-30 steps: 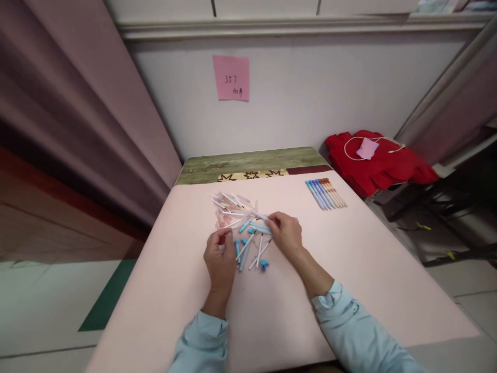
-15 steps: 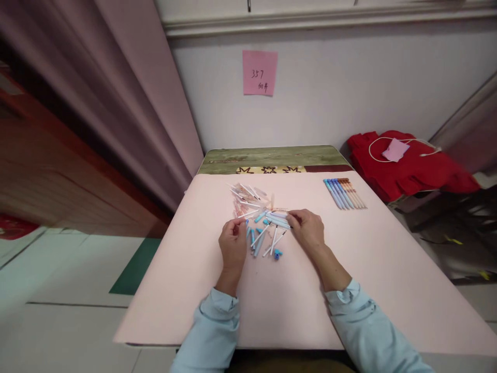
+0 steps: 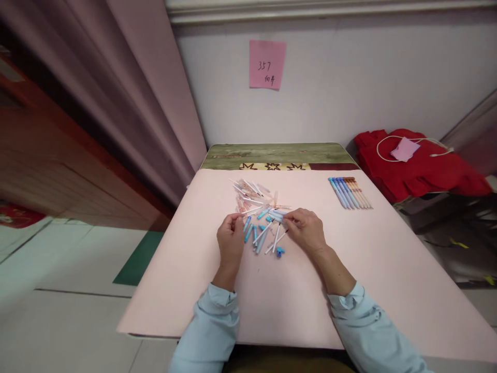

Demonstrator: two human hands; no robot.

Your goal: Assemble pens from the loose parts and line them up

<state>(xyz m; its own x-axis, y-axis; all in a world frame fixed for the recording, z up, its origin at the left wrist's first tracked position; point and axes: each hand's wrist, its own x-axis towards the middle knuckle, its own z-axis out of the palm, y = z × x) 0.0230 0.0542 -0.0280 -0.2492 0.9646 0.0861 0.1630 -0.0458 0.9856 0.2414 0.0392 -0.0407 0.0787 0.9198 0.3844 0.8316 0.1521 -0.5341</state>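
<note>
A loose heap of pen parts lies on the table between my hands. It holds clear and pale brown barrels (image 3: 241, 201), white ink refills (image 3: 263, 232) with dark tips, light blue barrels (image 3: 261, 242) and small blue caps (image 3: 280, 252). My left hand (image 3: 230, 238) is at the heap's left side, thumb and fingers pinched together near a white refill's end; what they hold is hidden. On the other side, my right hand (image 3: 306, 228) has its thumb and forefinger closed on the end of a light blue pen barrel (image 3: 276, 213).
A neat row of blue and brown assembled pens (image 3: 350, 193) lies at the table's back right. Red cloth (image 3: 419, 173) with a white cable is beyond that edge. A pink note (image 3: 267, 65) is stuck on the wall behind the pale pink table covering (image 3: 287, 300).
My right hand's fingers have shifted slightly left along the light blue barrels. My left hand has eased a little left of the blue parts. The camera view has tilted slightly.
</note>
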